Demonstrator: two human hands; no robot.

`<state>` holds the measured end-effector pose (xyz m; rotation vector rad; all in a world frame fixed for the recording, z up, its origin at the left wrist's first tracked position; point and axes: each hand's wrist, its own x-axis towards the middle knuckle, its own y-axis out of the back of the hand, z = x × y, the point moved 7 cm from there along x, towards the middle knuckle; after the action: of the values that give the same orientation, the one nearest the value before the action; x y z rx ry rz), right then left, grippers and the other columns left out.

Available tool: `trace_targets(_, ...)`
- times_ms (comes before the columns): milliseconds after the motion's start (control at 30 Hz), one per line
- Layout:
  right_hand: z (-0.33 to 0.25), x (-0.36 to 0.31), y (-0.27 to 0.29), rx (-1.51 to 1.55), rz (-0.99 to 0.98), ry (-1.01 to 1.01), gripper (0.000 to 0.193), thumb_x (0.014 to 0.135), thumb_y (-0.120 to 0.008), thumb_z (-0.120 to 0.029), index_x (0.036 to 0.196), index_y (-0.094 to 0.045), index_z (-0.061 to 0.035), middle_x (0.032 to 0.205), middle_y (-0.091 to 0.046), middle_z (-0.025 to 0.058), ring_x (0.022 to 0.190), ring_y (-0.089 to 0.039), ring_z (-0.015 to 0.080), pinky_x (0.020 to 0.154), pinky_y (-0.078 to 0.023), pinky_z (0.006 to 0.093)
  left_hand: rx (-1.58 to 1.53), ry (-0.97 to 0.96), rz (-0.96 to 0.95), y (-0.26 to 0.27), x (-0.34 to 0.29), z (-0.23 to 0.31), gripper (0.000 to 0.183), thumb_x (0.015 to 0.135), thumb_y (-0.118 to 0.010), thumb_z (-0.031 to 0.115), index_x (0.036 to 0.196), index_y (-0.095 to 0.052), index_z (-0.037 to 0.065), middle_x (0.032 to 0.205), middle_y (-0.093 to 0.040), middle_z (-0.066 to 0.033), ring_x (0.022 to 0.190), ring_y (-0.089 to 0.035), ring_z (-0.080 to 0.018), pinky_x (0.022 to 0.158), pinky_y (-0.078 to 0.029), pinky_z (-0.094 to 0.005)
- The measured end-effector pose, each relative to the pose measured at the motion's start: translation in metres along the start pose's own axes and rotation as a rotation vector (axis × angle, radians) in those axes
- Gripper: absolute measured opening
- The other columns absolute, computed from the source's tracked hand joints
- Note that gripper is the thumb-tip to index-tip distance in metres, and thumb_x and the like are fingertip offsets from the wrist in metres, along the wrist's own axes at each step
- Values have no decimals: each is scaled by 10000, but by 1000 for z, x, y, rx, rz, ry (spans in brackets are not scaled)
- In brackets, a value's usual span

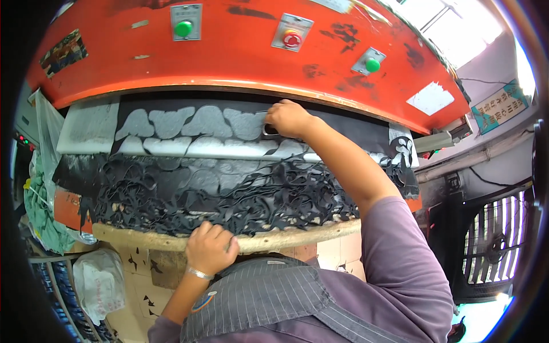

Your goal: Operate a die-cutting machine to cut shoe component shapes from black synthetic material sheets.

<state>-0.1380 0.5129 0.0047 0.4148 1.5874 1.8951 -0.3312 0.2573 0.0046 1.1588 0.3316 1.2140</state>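
Resting across the pale wooden bench edge point(143, 236), nearest side of the long whitish slab point(86, 128), with the left hand point(210, 247), fingers bent and slightly parted. Heaped just before the slab with tangled thin black strips point(229, 200). Pinching, right of the slab's middle, a partly hidden dark curved metal piece point(270, 133) in the right hand's point(286, 120) fingers, over a flat black sheet point(360, 128) showing rounded pale shapes. Backed, beyond the slab, by an orange-red metal panel point(240, 63).

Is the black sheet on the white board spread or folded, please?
Spread: the black sheet lies flat across the white board, with no fold showing.
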Motion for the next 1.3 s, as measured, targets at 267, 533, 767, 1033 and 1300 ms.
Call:
trace_targets(267, 103, -75, 26, 366, 238, -623, 239, 774, -570, -186, 880, -660, 9, 845, -685, 222, 824, -684, 332, 755, -532, 445, -195, 241, 378, 24, 87, -11, 78, 784, -638, 59, 853, -653, 27, 863, -658, -108, 799, -574, -284, 762, -457, -379)
trace_targets(533, 103, -167, -75, 1320, 299, -1273, 415, 776, -680, -244, 980, -593, 107, 768, -667, 229, 665, -693, 301, 629, -563, 375, -430, 377, -62, -140, 240, 6, 644, 834, -577, 186, 1402, -354, -21, 1271, -602, -157, 1141, -568, -301, 1031, -374, -407)
trace_targets(767, 78, -188, -67, 541, 581, -754, 717, 629, -832, -484, 1099, -533, -33, 1290, -455, 297, 1299, -372, 452, 1036, -295, 535, -204, 278, -22, -177, 253, 22, 756, 791, -543, 156, 1447, -233, -56, 1384, -520, -114, 1335, -413, -249, 1159, -189, -437)
trace_targets(1033, 67, -194, -67, 500, 629, -695, 667, 578, -847, -485, 979, -544, -46, 1171, -532, 345, 1233, -432, 488, 1049, -292, 562, -259, 241, -99, -173, 248, 24, 753, 785, -556, 170, 1436, -258, -62, 1381, -522, -120, 1338, -409, -256, 1160, -187, -423)
trace_targets(1300, 62, -190, -64, 370, 595, -720, 687, 590, -828, -485, 1022, -535, -37, 1169, -537, 317, 1218, -445, 482, 1048, -300, 581, -203, 216, -38, -173, 249, 27, 766, 781, -586, 194, 1417, -269, -92, 1377, -518, -151, 1341, -404, -275, 1162, -181, -429)
